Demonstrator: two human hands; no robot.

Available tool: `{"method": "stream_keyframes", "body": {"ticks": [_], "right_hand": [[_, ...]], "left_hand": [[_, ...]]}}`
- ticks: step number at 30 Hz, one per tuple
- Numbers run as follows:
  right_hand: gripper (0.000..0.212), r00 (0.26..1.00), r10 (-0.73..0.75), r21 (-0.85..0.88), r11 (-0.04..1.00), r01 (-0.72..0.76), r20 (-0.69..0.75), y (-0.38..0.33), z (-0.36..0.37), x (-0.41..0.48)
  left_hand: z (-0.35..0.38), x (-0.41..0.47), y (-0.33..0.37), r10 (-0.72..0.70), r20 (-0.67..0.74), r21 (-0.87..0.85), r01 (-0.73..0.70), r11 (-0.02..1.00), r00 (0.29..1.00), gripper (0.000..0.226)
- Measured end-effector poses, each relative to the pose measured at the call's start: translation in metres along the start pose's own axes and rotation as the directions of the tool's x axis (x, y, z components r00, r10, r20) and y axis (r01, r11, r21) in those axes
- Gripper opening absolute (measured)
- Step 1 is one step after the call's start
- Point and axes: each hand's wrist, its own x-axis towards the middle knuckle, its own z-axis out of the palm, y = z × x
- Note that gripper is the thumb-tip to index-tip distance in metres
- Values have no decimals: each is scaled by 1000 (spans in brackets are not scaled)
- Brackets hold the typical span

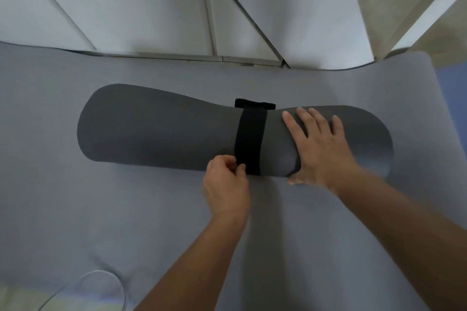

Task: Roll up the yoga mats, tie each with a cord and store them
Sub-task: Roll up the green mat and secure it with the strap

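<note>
Head view showed our rolled mat (pixel 161 129) already wrapped by the strap (pixel 250 139). Our left hand (pixel 226 184) pinched the strap's near end; our right hand (pixel 318 144) lay spread flat beside it. We judged that fastening and storing remained.

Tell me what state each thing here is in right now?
Dark grey mat: rolled up, lying on its side.
Black strap: wrapped around the roll.
Light grey mat: spread flat under the roll.
Left hand: pinching the strap's near edge.
Right hand: open, pressed flat on the roll.
White cable: lying loose.
</note>
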Motion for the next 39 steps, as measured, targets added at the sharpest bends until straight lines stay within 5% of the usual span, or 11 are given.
{"method": "stream_keyframes", "body": {"ticks": [6,12,16,23,30,36,39], "right_hand": [[120,993,-112,-57,992,114,29,8,-40,17],[101,902,-195,469,883,-10,386,11,-52,4],[112,957,-144,312,948,61,250,8,-37,-11],[81,979,-12,283,957,70,-202,3,9,-47],[139,995,-44,84,996,36,90,-1,5,-44],[118,990,-39,122,991,56,-134,1,10,-46],[117,987,-37,111,992,55,-157,-1,11,-45]], "left_hand": [[-28,15,26,130,53,25,-132,991,990,9],[-59,30,44,74,168,59,-85,995,983,10],[-46,9,27,82,105,128,-96,987,991,19],[-29,-7,10,36,11,25,-37,999,999,25],[-26,-10,-14,55,77,-80,-49,996,995,19],[-53,11,-26,427,148,170,-448,878,892,11],[-57,14,-24,343,148,96,-358,929,928,12]]}}
